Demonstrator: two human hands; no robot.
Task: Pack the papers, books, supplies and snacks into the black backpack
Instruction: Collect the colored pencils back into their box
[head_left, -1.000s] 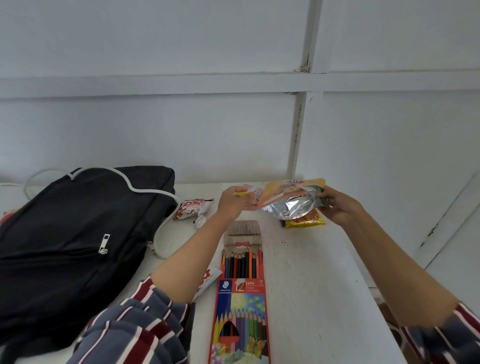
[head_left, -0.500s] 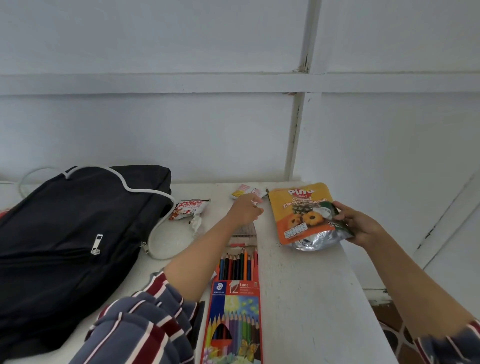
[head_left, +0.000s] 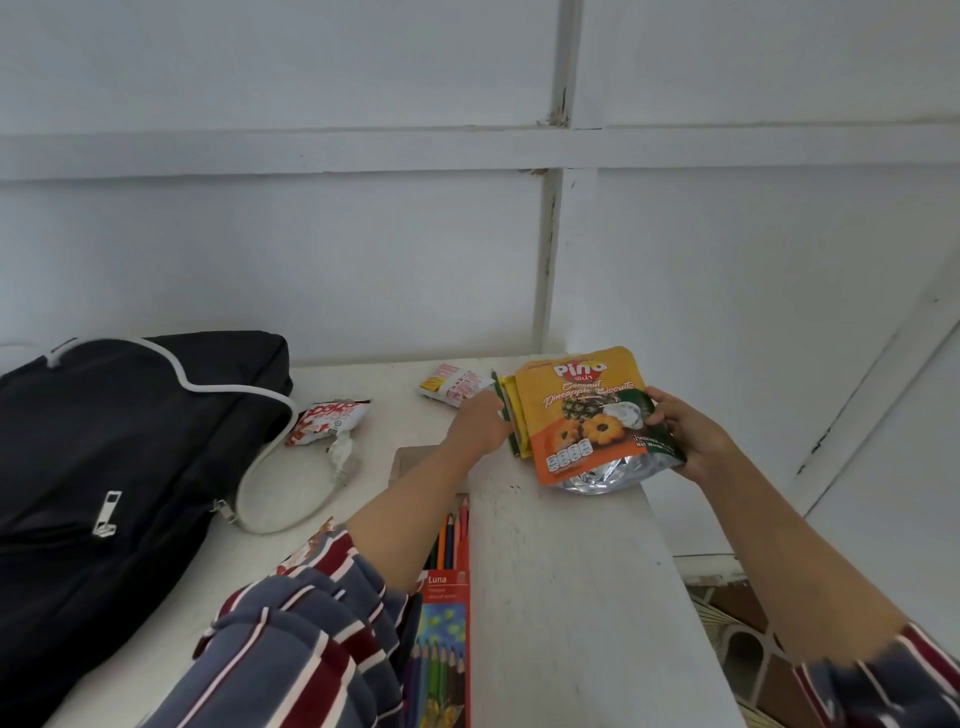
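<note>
The black backpack (head_left: 104, 467) lies flat on the left of the white table (head_left: 571, 597), its white-piped zip shut as far as I can see. My right hand (head_left: 685, 436) grips the right edge of an orange Pino biscuit pouch (head_left: 582, 415), held face up over the table's far right corner. Under the pouch lies a yellow snack packet with a green edge (head_left: 511, 415). My left hand (head_left: 480, 426) has its fingers curled on that packet's left edge. A coloured pencil box (head_left: 444, 597) lies beneath my left forearm.
A small red-and-white snack packet (head_left: 332, 418) sits beside the backpack's corner, next to a white cable end (head_left: 343, 460). A pink-and-yellow packet (head_left: 452, 382) lies near the wall. The table's right edge drops off to a floor with a white rack (head_left: 743, 644).
The biscuit pouch has turned face up and come down toward the table. My left hand let go of it and moved onto the yellow packet beneath it.
</note>
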